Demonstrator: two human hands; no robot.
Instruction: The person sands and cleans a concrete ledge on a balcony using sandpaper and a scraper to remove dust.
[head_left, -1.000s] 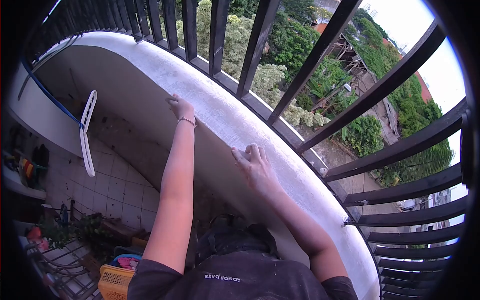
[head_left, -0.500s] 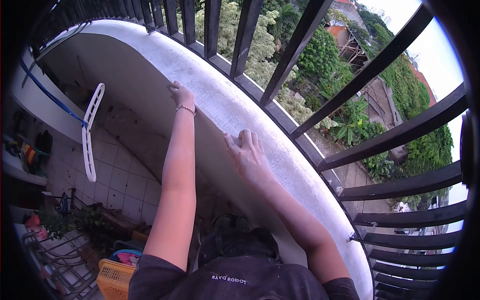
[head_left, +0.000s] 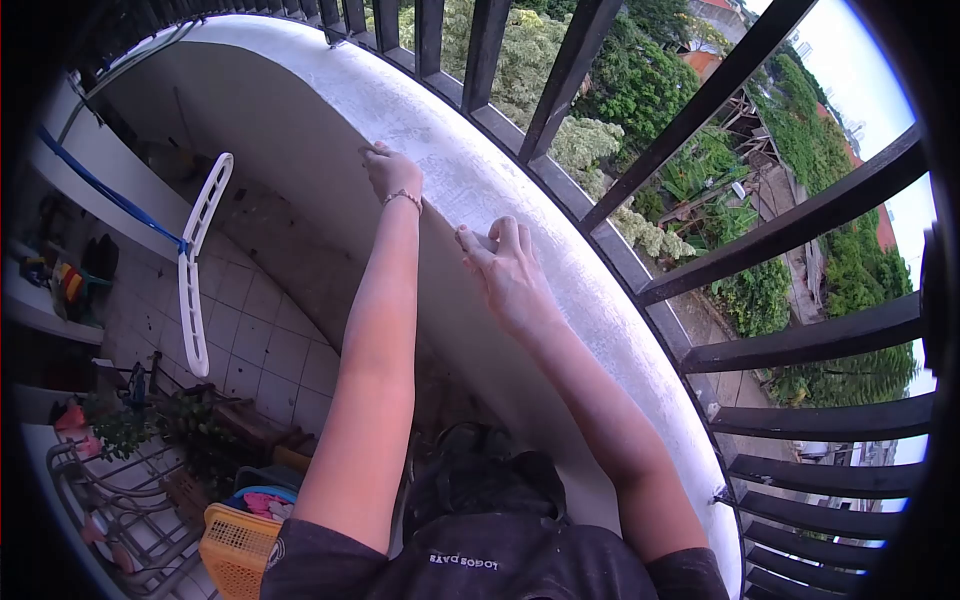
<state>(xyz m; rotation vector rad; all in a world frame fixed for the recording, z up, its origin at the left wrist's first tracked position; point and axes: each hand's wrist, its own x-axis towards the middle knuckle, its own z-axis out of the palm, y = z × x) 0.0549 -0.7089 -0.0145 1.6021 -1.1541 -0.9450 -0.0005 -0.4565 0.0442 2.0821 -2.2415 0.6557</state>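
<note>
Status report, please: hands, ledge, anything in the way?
Left hand at ledge's inner edge, grip unclear. Right hand nearer the body, fingers bent, hold unclear. Ledge whitish, patchy. Railing along outer side; nothing seen between hands.

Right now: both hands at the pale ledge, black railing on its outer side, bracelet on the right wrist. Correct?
One slip: the bracelet is on the wrist of the left hand, not the right hand, per the head view. The pale ledge and black railing are as you said.

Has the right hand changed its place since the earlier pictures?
Yes: judged against the railing, the right hand has shifted along the ledge, towards the left hand.
</note>
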